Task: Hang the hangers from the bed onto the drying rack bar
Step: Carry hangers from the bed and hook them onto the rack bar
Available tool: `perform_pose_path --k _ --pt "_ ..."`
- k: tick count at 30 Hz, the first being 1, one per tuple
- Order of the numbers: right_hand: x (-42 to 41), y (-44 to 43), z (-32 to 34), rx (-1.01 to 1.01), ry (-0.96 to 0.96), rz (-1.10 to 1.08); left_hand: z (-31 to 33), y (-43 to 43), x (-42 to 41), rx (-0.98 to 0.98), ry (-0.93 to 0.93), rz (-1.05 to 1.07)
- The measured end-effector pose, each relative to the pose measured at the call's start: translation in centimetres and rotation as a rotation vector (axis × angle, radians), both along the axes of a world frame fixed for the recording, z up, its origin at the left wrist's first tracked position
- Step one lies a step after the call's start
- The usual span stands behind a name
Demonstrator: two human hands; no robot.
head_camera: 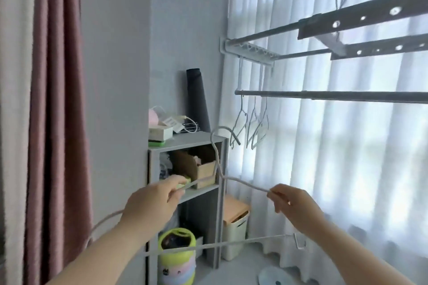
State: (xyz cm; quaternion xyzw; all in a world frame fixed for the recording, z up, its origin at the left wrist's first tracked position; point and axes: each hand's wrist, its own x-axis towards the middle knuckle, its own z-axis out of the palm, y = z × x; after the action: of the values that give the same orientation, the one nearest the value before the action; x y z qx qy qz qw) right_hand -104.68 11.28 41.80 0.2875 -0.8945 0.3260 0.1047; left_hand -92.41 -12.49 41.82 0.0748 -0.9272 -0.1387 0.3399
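Note:
I hold a white hanger [217, 164] upright in front of me, its hook pointing up and to the right. My left hand [152, 201] pinches its left shoulder and my right hand [294, 206] pinches its right shoulder. The hanger's bottom bar [220, 245] runs below both wrists. The drying rack bar [324, 95] crosses the view higher up on the right, in front of the window. Three white hangers [252, 127] hang from the bar's left end, above and beyond the hook of the one I hold.
More rack rails [361, 16] stretch above the bar. A grey shelf unit [185, 146] with boxes stands against the wall below the rack's left end. A white bin [234, 233] and a colourful container [177, 257] sit on the floor. White curtains [347, 157] cover the window.

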Motion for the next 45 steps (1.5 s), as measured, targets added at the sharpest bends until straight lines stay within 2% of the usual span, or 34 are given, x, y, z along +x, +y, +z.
perform_pose_path --k 3,7,11,16,21,24,27,32,45 --pt "-3.4 3.4 0.8 -0.058 0.008 -0.101 1.3 3.0 -5.6 -0.078 0.051 -0.042" --pt "-7.8 6.5 1.5 -0.075 -0.005 -0.21 2.6 5.7 -12.6 -0.039 0.066 -0.168" --pt "-13.1 8.6 3.8 -0.011 0.085 -0.308 4.3 7.4 -20.0 -0.087 0.08 -0.234" --pt "-20.7 9.5 8.9 0.135 0.356 -0.484 8.1 6.9 -29.9 -0.055 0.043 -0.255" --pt "-26.5 8.8 12.4 0.107 0.79 -0.632 10.5 6.5 -36.7 -0.081 0.045 -0.235" --pt "-29.0 8.4 13.8 0.268 0.934 -0.681 10.9 5.9 -38.9 -0.056 0.049 -0.204" --pt "-29.8 7.4 15.2 0.389 0.793 -0.754 11.6 5.3 -40.2 -0.045 0.072 -0.179" --pt "-31.0 6.6 15.7 0.478 0.607 -0.831 12.6 5.5 -42.1 -0.049 0.074 -0.158" --pt "-32.1 6.3 15.6 0.487 0.663 -0.794 12.4 7.5 -45.8 -0.059 0.032 -0.166"
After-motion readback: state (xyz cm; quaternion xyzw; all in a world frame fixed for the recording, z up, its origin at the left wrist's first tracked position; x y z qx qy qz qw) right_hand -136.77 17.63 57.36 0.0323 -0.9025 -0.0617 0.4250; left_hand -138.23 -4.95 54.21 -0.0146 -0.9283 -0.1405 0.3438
